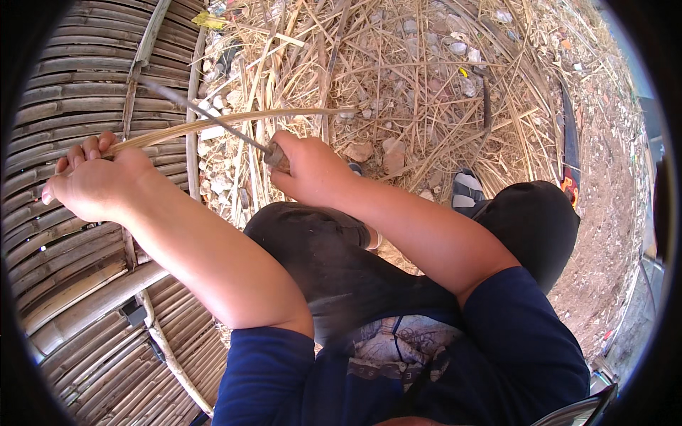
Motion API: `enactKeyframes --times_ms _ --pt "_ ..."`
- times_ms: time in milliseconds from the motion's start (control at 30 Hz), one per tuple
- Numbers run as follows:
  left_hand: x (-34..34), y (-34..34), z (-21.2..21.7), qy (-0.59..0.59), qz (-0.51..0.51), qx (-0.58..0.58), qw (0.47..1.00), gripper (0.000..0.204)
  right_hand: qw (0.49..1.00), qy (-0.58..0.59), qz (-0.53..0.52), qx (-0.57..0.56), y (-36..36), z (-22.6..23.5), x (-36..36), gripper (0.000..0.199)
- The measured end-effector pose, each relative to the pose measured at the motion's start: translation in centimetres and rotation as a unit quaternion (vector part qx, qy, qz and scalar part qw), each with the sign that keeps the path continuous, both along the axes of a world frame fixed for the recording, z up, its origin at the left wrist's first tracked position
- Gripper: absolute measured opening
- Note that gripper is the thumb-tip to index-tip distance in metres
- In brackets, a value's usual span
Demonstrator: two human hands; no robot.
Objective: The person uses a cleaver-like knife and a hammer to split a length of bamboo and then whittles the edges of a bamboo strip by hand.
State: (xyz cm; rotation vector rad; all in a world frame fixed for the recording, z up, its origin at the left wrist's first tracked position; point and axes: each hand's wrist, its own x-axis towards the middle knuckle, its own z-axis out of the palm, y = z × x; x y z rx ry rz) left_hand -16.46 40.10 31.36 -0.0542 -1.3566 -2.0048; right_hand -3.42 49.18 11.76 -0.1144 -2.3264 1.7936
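Note:
My left hand (99, 181) is closed on one end of a long, thin bamboo strip (284, 113), out at the left over the slats. The strip runs to the right, its far end above the littered ground. In my right hand (312, 170), the fingers are wrapped round the handle of a knife (192, 106). Its narrow blade points up and to the left and crosses the strip between my two hands. Whether the blade touches the strip I cannot tell.
Bamboo slats (78, 92) fill the left side, with a crooked pole (167, 341) lower down. Bamboo shavings (398, 78) and stones cover the ground ahead. A saw (570, 142) with a dark blade and red handle lies at the right, beyond my bent knee (536, 220).

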Motion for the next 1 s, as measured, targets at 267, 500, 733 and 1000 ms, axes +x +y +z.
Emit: enactKeyframes --times_ms 267,500,733,1000 --pt "0.4 0.6 0.6 -0.023 0.023 0.017 0.999 0.048 0.974 -0.189 -0.128 0.004 1.6 -10.7 2.0 0.036" --pt "0.6 0.8 0.9 -0.005 0.029 -0.001 1.000 0.052 0.992 -0.117 0.003 0.038 0.7 -0.5 0.5 0.036" --pt "0.3 1.1 0.1 -0.006 0.016 0.019 1.000 0.049 0.939 -0.317 -0.119 0.058 4.8 -15.4 4.8 0.038" --pt "0.2 0.1 0.3 0.007 0.004 0.028 1.000 0.043 0.991 -0.119 -0.068 -0.007 0.2 -7.0 1.2 0.034"
